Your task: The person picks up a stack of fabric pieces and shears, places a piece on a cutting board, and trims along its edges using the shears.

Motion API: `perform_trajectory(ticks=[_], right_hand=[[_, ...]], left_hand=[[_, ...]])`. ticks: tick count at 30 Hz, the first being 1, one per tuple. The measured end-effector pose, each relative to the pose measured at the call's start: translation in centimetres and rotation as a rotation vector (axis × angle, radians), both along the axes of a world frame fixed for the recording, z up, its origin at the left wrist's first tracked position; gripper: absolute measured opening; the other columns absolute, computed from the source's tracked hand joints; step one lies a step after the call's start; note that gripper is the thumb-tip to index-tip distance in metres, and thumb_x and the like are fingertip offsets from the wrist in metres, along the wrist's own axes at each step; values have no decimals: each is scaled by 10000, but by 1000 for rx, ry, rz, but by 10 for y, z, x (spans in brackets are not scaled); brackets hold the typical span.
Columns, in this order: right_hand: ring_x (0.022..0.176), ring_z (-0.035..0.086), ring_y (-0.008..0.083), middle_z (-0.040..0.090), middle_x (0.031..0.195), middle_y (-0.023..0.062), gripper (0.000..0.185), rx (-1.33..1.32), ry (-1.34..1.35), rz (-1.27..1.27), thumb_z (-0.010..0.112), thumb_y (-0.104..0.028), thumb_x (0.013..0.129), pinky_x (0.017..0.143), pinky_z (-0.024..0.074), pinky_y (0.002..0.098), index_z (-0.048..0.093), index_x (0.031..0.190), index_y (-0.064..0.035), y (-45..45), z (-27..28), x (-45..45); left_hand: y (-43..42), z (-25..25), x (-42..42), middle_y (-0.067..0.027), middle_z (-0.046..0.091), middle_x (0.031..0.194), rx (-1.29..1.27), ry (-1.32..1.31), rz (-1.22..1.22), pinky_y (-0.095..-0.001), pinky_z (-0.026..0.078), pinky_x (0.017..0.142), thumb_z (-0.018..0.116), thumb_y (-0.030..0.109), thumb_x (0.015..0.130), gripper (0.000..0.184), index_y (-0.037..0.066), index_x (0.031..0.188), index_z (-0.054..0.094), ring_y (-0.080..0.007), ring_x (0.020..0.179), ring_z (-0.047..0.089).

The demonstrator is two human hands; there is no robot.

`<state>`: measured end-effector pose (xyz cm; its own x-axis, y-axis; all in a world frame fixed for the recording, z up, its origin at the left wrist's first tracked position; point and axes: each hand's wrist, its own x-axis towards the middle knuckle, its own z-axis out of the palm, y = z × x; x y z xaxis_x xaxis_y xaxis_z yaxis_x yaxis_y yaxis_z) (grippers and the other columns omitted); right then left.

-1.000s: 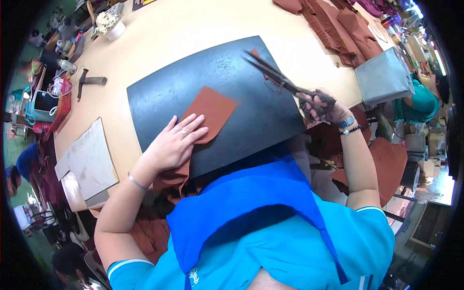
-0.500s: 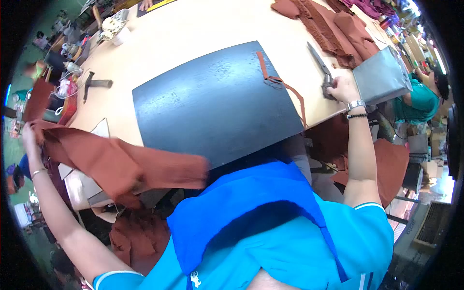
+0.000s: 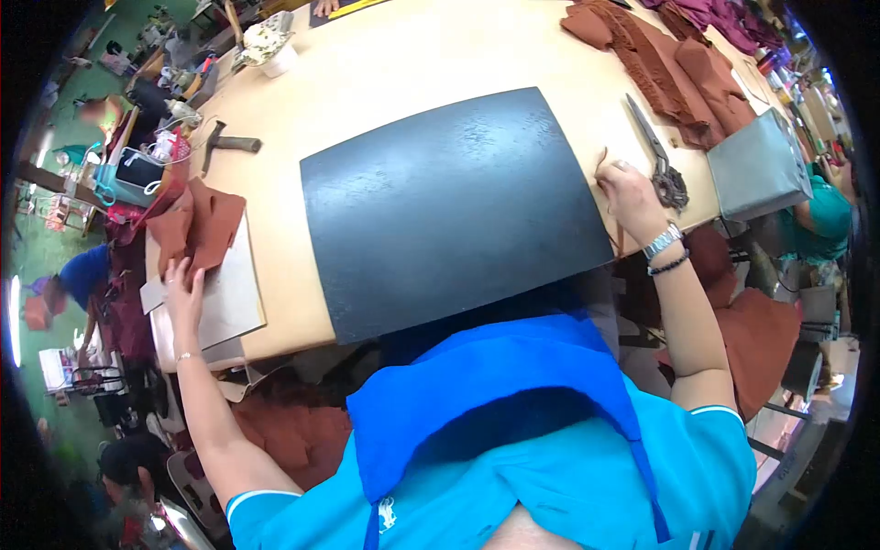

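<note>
My left hand [image 3: 185,291] touches the lower edge of a crumpled reddish-brown leather piece [image 3: 213,225], its fingers apart. That leather lies partly over a grey-white sheet [image 3: 236,298] at the table's left edge. At the right, my right hand [image 3: 631,194] is closed on a thin brown leather strip [image 3: 600,163], beside the right edge of a black mat [image 3: 449,211]. Large dark scissors [image 3: 655,147] lie on the table just right of my right hand, out of its grasp.
A hammer [image 3: 227,144] and a white pot [image 3: 278,60] stand at the left of the table [image 3: 385,82]. Brown leather pieces [image 3: 678,78] and a grey block [image 3: 761,165] are at the right. Another person's hand [image 3: 325,8] shows at the far edge.
The leather has gone from the mat to the table's left side with my left hand. My right hand has let go of the scissors and taken the strip off the mat.
</note>
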<state>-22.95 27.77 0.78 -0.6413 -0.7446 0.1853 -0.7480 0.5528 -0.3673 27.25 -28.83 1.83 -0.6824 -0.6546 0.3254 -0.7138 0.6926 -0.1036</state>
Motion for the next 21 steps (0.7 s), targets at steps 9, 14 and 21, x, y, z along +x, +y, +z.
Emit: perform_trajectory(ticks=[9, 14, 21], right_hand=[[1063, 544, 144, 581, 1160, 87, 307, -843, 34, 369, 516, -233, 945, 936, 443, 288, 546, 1158, -15, 46, 248, 60], [1056, 548, 149, 583, 1154, 87, 296, -626, 212, 941, 513, -236, 945, 932, 444, 291, 551, 1142, -18, 29, 307, 148], [1046, 554, 156, 587, 1146, 88, 284, -538, 220, 1026, 510, -240, 945, 925, 446, 294, 559, 1119, -21, 17, 305, 172]], left_hand=[[163, 221, -117, -124, 436, 1383, 556, 1080, -884, -424, 353, 1052, 445, 237, 972, 439, 33, 1359, 414, -267, 1260, 430], [301, 228, -170, -126, 439, 1375, 675, 596, -1615, -423, 353, 1051, 438, 242, 971, 441, 30, 1357, 412, -267, 1252, 433], [338, 214, -188, -129, 442, 1364, 721, 468, -1685, -422, 352, 1050, 427, 250, 970, 445, 25, 1354, 409, -267, 1241, 437]])
